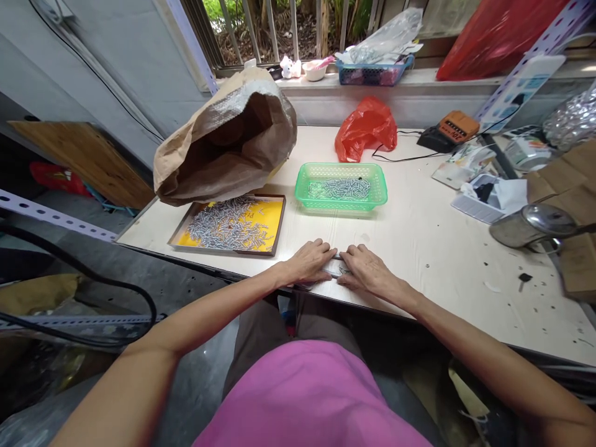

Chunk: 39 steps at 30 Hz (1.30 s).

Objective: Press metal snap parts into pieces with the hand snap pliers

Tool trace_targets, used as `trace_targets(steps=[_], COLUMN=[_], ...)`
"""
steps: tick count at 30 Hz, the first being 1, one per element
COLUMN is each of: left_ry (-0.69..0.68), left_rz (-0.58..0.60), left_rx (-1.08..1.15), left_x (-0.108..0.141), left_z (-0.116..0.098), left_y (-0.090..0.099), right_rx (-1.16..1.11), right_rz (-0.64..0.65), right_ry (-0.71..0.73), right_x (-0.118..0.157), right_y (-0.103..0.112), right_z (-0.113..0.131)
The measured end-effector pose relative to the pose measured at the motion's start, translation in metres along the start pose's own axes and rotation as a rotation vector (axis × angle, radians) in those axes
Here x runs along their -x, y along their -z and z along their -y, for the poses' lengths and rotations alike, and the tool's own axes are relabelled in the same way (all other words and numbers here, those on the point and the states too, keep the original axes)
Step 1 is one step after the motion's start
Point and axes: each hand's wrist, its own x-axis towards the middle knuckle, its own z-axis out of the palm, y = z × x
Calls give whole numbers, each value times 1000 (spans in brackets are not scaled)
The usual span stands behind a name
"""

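Observation:
At the table's front edge, my left hand (311, 259) and my right hand (367, 268) are close together, fingers bent. Between them lies a small flat clear piece with dark edges (334, 267); both hands grip its ends, and much of it is hidden under the fingers. Ahead of them a green plastic basket (302, 200) holds many small silvery metal pins (347, 188). To the left, a shallow tray (278, 239) with a yellow bottom carries a spread pile of similar pins (228, 225).
A large open brown paper sack (223, 124) leans over the left tray. Behind the basket sit a red plastic bag (365, 129) and an orange-and-black battery charger (449, 131) with a cord. A metal mug (531, 225) and a white box (479, 205) stand at right.

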Motion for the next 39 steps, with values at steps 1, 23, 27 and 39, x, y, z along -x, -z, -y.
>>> trace_targets(steps=[1, 23, 27, 39], left_ry=[-21, 96, 124, 124], left_rz=[2, -328, -350, -642], left_rx=[3, 167, 212, 154], left_x=[0, 27, 23, 94], left_z=[-1, -71, -74, -64], left_y=[-1, -56, -57, -30], right_rx=[8, -171, -90, -37], right_rz=[0, -182, -217, -87], right_ry=[3, -20, -89, 575], right_x=[1, -36, -55, -82], right_y=[1, -9, -4, -5], right_z=[2, -44, -34, 71])
